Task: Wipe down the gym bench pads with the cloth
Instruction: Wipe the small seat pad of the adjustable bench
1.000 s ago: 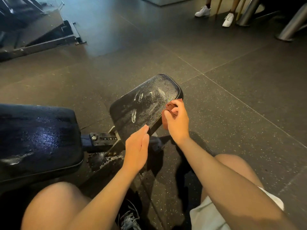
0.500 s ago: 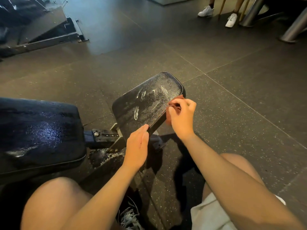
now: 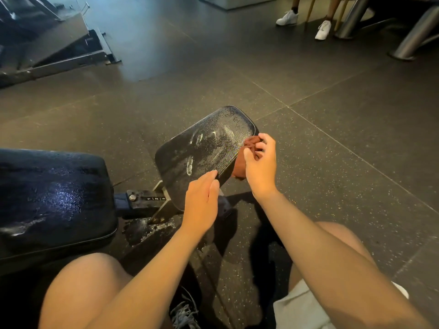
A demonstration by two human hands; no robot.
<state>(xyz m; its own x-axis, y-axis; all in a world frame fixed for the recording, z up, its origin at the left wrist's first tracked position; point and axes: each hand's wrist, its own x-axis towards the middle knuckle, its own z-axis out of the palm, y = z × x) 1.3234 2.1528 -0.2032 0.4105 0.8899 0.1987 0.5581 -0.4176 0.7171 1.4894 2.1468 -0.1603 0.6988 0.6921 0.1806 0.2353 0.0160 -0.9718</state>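
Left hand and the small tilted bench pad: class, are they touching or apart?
Touching. The head view shows the left hand with fingertips resting on the near edge of the small pad.

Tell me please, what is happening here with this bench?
A person crouches beside a gym bench. The left hand rests on the near edge of the small tilted pad, which is covered in spray droplets and smears. The right hand holds a brown cloth at the pad's right edge. The large pad to the left is also wet.
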